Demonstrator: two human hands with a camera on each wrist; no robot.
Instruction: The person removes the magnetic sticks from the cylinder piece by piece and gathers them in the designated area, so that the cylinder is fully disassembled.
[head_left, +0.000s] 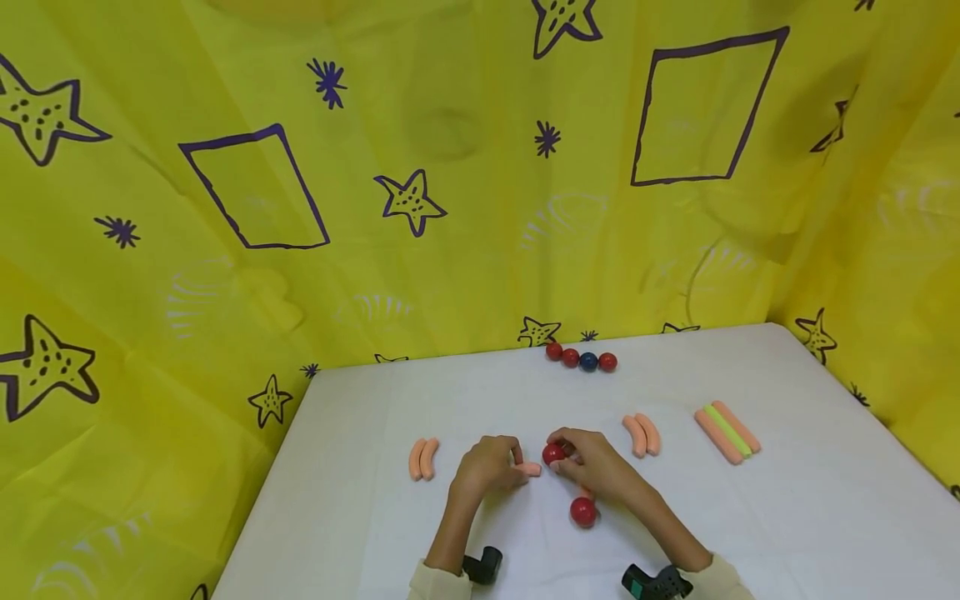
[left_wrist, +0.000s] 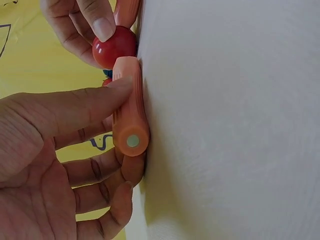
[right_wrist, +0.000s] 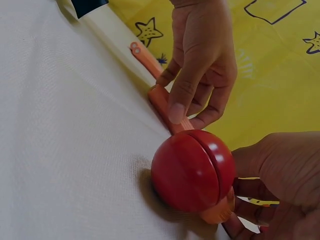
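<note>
My left hand (head_left: 487,465) pinches a short, ribbed, salmon-pink rod (left_wrist: 131,110) between thumb and fingers, low over the white table. The rod's near end shows a pale round centre in the left wrist view. To its right my right hand (head_left: 592,462) grips a glossy red ball (head_left: 553,453) with its fingertips. The rod's far end lies close to this ball; whether they touch I cannot tell. Nearer to me, a second red ball (head_left: 582,512) with a groove sits beside another pink rod (head_left: 586,492), partly hidden by the right hand.
Curved pink pairs lie at left (head_left: 423,459) and right (head_left: 642,435). Farther right are straight sticks (head_left: 727,432), pink and green side by side. Several red balls and a blue ball (head_left: 588,362) line the back edge of the white table (head_left: 337,483), before a yellow patterned cloth (head_left: 465,275).
</note>
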